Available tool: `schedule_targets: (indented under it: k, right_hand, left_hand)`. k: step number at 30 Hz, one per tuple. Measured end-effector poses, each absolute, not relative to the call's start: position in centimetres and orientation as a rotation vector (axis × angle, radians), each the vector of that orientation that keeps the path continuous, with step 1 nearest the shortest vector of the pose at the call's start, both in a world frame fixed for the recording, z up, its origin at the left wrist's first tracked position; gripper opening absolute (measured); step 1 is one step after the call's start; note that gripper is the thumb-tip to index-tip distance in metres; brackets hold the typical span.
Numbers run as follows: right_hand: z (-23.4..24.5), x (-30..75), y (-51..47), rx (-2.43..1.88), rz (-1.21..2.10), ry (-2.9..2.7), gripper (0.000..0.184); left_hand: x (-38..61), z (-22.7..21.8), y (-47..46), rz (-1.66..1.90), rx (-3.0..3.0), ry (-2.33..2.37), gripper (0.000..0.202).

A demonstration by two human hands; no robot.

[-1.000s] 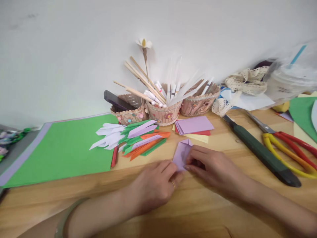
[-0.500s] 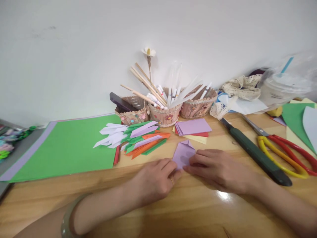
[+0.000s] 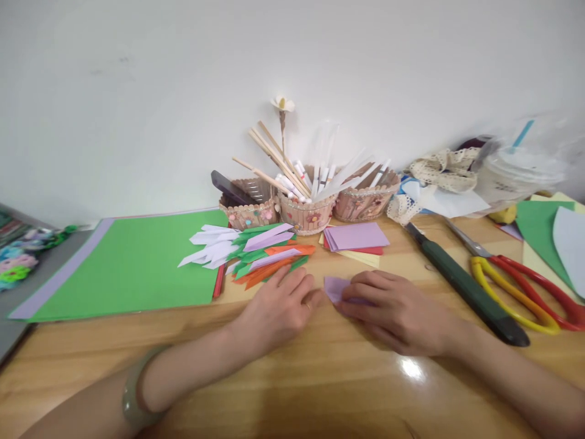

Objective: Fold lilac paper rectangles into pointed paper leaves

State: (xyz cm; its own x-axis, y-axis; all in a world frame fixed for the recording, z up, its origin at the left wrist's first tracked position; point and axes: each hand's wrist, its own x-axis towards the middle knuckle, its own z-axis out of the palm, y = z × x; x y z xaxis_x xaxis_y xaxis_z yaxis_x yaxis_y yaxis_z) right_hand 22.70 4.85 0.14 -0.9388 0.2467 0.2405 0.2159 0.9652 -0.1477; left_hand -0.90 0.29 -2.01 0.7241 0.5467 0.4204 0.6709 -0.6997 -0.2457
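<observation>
A small piece of purple paper point(image 3: 334, 288) lies on the wooden table in front of me, mostly covered by my right hand point(image 3: 393, 311). The fingers of that hand are closed over it, so its folds are largely hidden. Just to the left, my left hand point(image 3: 278, 308) hovers apart from the paper, fingers loosely stretched and nothing visible in them. Beyond its fingertips lies a pile of folded paper strips point(image 3: 256, 253) in white, green, purple and orange. A stack of small paper rectangles point(image 3: 359, 236), purple on top, sits behind the right hand.
Green sheets point(image 3: 132, 268) cover the left side. Three decorated baskets point(image 3: 307, 216) with sticks and pens stand against the wall. At right lie a dark green-handled tool point(image 3: 470, 286), scissors point(image 3: 525, 292), lace ribbon point(image 3: 445, 171) and a lidded plastic cup point(image 3: 518, 177).
My left hand has let go of the purple paper and moved left, its fingers loosening. The paper now shows less, flatter and more under my right hand. The view has shifted slightly.
</observation>
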Motion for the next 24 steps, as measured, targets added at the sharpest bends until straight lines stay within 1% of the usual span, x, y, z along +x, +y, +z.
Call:
schedule_targets:
  k: [5,8,11,14,18,24]
  right_hand:
    - [0.3,21.9,4.3,-0.438,0.254,-2.855,0.033]
    - [0.3,21.8,4.2,-0.518,0.388,-2.858,0.030]
    - [-0.2,22.0,4.4,-0.610,0.494,-2.724,0.028]
    - [-0.8,22.3,4.7,-0.808,0.452,-2.548,0.027]
    - [-1.3,22.4,4.8,-0.934,0.394,-2.504,0.024]
    - [-1.3,21.8,4.5,-1.036,0.550,-2.450,0.023]
  left_hand:
    - [-0.9,-2.8,0.3,-0.512,-2.641,-0.898,0.017]
    - [-0.7,-3.3,0.4,-0.550,-2.720,-0.942,0.020]
    - [-0.5,-3.3,0.6,-0.565,-2.746,-0.951,0.021]
    - [-0.6,-3.0,0.6,-0.603,-2.721,-0.880,0.018]
    - [-0.7,-2.7,0.5,-0.616,-2.689,-0.801,0.019]
    - [-0.8,-2.5,0.4,-0.541,-2.717,-0.731,0.024]
